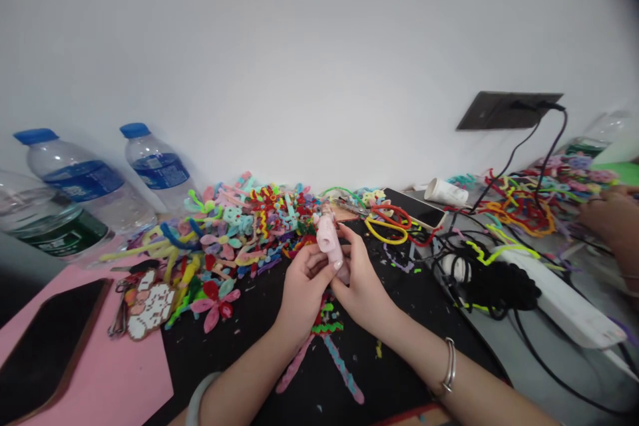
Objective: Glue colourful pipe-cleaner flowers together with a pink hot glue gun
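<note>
The left hand [302, 289] and the right hand [363, 287] both close their grip on a small pink roll [329, 239]. They hold it up just in front of the big pile of fuzzy sticks [239, 226] on the bench [409, 293]. Two water bottles [160, 170] stand left of the pile.

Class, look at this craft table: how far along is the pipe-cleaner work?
Done, it seems: a heap of twisted shapes lies behind the hands. In hand: the left hand and right hand both hold a pink coil. Left: loose stems lie straight on the mat below.
</note>
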A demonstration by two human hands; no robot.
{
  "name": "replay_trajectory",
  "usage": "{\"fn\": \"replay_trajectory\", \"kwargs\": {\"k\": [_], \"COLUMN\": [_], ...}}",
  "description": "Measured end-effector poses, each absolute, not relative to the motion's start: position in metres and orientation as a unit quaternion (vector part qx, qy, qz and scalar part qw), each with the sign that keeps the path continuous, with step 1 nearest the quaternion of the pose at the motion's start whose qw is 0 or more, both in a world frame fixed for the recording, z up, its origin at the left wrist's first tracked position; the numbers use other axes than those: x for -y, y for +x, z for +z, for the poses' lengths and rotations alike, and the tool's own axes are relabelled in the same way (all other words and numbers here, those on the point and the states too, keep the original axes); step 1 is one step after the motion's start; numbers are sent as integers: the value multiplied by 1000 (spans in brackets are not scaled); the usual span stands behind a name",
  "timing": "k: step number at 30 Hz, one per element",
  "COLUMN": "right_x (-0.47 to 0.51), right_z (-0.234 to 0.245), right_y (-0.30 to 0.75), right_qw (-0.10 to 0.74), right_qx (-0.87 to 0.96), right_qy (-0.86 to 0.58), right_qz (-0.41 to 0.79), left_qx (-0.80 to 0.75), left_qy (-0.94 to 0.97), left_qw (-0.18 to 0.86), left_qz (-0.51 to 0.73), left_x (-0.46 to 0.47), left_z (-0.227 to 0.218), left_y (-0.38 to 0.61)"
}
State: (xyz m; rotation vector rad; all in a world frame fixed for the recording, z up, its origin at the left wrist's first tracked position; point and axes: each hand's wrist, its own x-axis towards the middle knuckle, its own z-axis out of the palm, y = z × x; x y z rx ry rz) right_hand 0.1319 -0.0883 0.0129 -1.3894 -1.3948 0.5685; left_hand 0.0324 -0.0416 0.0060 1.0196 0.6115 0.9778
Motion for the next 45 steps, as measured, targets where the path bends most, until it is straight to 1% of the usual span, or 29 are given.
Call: {"fn": "replay_trajectory", "kwargs": {"k": [3, 7, 9, 12, 17, 21, 23, 25, 26, 28, 30, 34, 39, 45], "right_x": [94, 95, 93, 92, 98, 110, 117, 121, 122, 123, 121, 117, 113, 112], "right_z": [18, 19, 17, 14, 21, 49, 63, 71, 71, 66, 57, 45, 51, 53], "right_y": [133, 134, 135, 136, 142, 169, 198, 232, 249, 278, 298, 310, 308, 305], "right_qw": [524, 594, 614, 610, 523, 415, 366, 286, 225, 108, 52, 33, -9, -11], "right_qx": [563, 519, 503, 500, 563, 647, 649, 614, 613, 631, 665, 705, 726, 744], "right_qy": [-573, -539, -529, -540, -601, -610, -654, -734, -757, -768, -744, -705, -684, -666], "right_qz": [282, 296, 301, 293, 219, 194, 130, 45, 26, 22, 49, 73, 70, 52], "left_qx": [-263, -255, -251, -236, -225, -228, -230, -232, -232, -235, -238, -240, -241, -234], "left_qy": [466, 441, 430, 429, 425, 416, 416, 418, 419, 417, 412, 412, 418, 423], "left_qw": [725, 746, 755, 759, 769, 783, 787, 788, 787, 787, 789, 791, 790, 789], "left_qz": [433, 429, 428, 430, 421, 401, 393, 389, 389, 390, 389, 385, 378, 379], "left_x": [43, 44, 45, 46, 48, 49, 48, 48, 48, 48, 48, 48, 47, 48], "left_z": [7, 6, 5, 3, 2, 5, 6, 7, 7, 8, 8, 8, 9, 7], "left_y": [34, 36, 36, 37, 39, 39, 39, 39, 39, 39, 39, 39, 38, 38]}}
